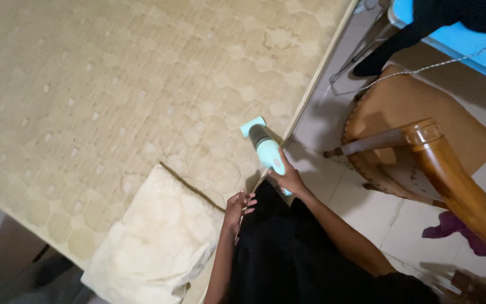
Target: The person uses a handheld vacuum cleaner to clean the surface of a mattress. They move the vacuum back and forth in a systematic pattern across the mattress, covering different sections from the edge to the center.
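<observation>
Pale beige bedding with a quilted hexagon pattern covers most of the view: a mattress (113, 84) whose edge runs from about 1 o'clock down toward the centre, meeting a white tiled floor (361, 208) on the right. On the mattress near the lower middle lies a cream pillow (153, 242), soft and rumpled, its cover showing the same faint pattern. The person, in dark clothing, stands at the bed's edge. The right hand (291, 179) is closed in a full grip around the rear of a small mint-green handheld vacuum (265, 146), a smooth plastic body with a dark cylindrical middle section and a flat, wide nozzle. Its long axis runs from the hand toward 11 o'clock, nozzle end farthest from the grip and resting on, or just above, the mattress close to the bed edge; contact cannot be told for certain. The left hand (237, 209) holds nothing, its fingers loosely spread, hovering at 7 o'clock from the vacuum and just beside the pillow's upper right corner. The right hand is thus the one on the tool, the left the nearer to the pillow. On the floor at 3 o'clock sits a woven tan mat (423, 107) beneath a glossy curved wooden chair arm (457, 186), with a purple cloth (457, 228) beyond and a blue surface (468, 42) at the upper right.
</observation>
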